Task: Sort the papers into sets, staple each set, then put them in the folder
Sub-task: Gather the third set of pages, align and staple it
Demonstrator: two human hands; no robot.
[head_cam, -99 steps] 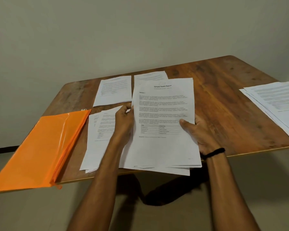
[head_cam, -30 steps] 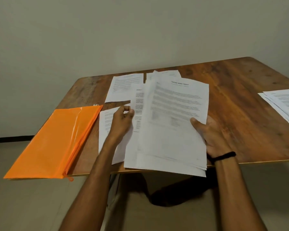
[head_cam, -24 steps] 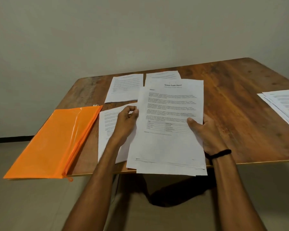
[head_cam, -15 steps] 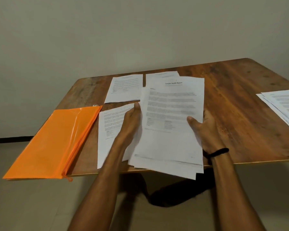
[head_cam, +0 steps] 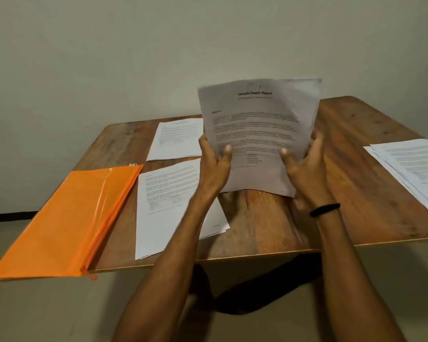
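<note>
Head view: paper stack [head_cam: 257, 124] held upright between left hand [head_cam: 214, 166], right hand [head_cam: 307, 166].

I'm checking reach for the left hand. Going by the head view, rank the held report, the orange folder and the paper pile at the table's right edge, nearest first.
1. Held report: centre, gripped by the left hand itself.
2. Orange folder: off to the left, lying flat.
3. Paper pile: far right, beyond the right hand.
</note>
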